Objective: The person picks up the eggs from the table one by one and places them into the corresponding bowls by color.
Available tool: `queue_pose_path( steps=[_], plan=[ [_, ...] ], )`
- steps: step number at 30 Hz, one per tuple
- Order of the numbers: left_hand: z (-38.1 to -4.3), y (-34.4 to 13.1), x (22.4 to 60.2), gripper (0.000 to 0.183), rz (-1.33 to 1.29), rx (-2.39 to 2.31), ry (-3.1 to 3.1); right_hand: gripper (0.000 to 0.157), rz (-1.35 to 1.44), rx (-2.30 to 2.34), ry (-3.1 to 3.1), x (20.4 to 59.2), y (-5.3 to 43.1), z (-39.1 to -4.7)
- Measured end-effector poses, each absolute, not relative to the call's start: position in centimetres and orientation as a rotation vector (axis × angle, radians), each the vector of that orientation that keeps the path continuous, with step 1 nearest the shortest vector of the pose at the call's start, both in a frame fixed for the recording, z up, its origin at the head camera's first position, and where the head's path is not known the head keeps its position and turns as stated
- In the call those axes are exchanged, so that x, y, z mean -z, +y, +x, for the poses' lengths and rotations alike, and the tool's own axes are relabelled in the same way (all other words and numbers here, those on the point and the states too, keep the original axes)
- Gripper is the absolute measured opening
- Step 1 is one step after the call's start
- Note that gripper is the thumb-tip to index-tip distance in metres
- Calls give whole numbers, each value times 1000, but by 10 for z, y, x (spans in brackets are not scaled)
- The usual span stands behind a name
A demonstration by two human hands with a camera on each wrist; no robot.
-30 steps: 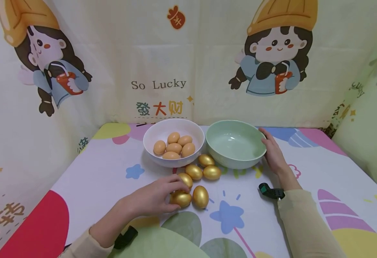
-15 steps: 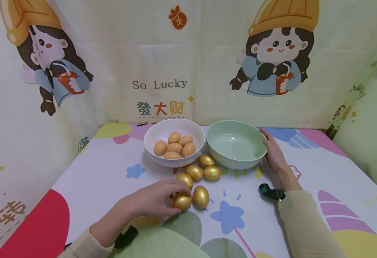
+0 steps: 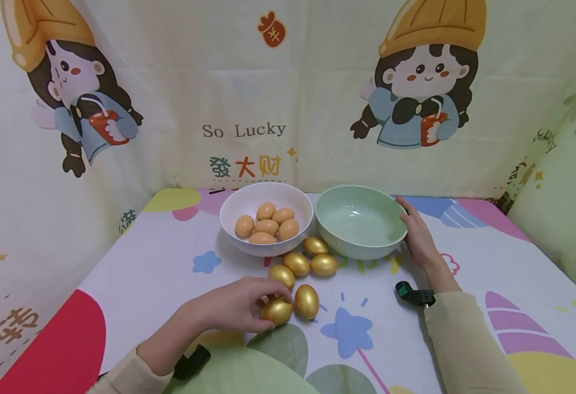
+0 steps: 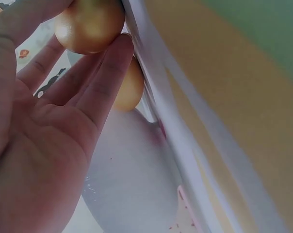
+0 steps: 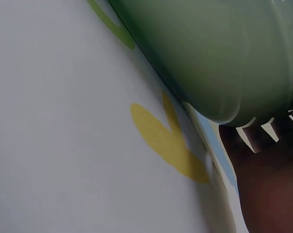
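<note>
My left hand (image 3: 236,302) is over the near left of the golden eggs. Its thumb and fingers pinch one golden egg (image 3: 278,311), which shows between the fingertips in the left wrist view. Beside it lies another golden egg (image 3: 307,302), with a further golden egg (image 3: 281,277) just behind. My right hand (image 3: 422,241) rests against the right side of a green bowl (image 3: 359,244), which has nothing in it. In the right wrist view its extended fingers (image 5: 251,138) touch the bowl's outer wall.
A white bowl (image 3: 236,241) holding several brown eggs (image 3: 266,227) stands left of the green bowl. Several more golden eggs (image 3: 296,264) lie in front of the two bowls. A patterned cloth (image 3: 145,273) covers the table, and a printed curtain (image 3: 327,120) hangs behind.
The golden egg at my left fingertips has shifted slightly towards the near side, away from the egg behind it. My right hand and both bowls stay in place.
</note>
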State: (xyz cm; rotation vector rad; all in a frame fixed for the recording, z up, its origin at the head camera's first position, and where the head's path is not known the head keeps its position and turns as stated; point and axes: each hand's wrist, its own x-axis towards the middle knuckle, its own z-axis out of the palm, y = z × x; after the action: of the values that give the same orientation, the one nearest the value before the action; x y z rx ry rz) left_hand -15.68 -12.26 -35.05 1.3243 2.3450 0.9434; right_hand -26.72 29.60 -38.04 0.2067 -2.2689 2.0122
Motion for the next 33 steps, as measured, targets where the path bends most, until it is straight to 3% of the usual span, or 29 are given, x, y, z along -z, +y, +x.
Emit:
queue_pose_path(
  steps=[20, 33],
  plan=[
    [-160, -130, 344, 46, 1373, -1020, 2427, 57, 265, -2004, -2253, 377, 293, -266],
    [-189, -113, 301, 43, 1534, -1088, 2382, 58, 223, -2003, -2258, 378, 296, -263]
  ],
)
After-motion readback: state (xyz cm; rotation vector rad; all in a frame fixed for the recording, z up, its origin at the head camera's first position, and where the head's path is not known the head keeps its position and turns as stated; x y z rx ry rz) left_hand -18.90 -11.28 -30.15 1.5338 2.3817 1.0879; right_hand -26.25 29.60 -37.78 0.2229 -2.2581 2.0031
